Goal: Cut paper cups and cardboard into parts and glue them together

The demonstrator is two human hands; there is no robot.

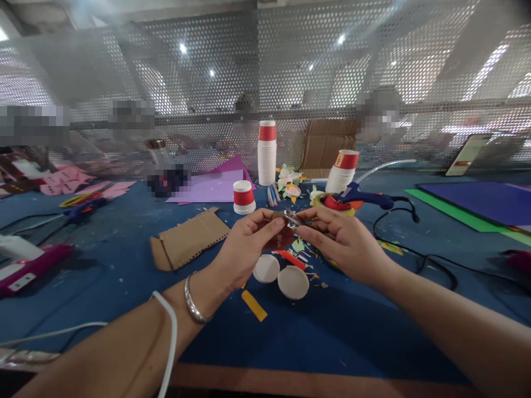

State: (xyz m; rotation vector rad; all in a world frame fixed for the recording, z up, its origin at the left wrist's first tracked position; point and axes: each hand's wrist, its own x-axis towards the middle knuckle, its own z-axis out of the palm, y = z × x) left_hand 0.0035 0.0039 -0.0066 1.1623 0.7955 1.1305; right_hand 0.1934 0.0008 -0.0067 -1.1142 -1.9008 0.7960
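My left hand (265,229) is closed in a pinch around something small, mostly hidden by the fingers. Facing it, my right hand (338,237) is closed on what look like small scissors (293,219), with silvery blades pointing at the left fingertips. Both hands are above the middle of the blue table. Below them lie two round white paper discs (266,268), which look like cup bottoms, a red-orange paper strip (291,258) and a yellow strip (254,305). Small cut paper scraps are scattered around there.
Behind my hands stand a red-and-white paper cup (243,197) and a tall cup stack (267,157). A blue glue gun (367,196) rests on tape rolls at the right, its black cord trailing. Corrugated cardboard (193,237) lies left; a white cable (170,331) crosses my left forearm.
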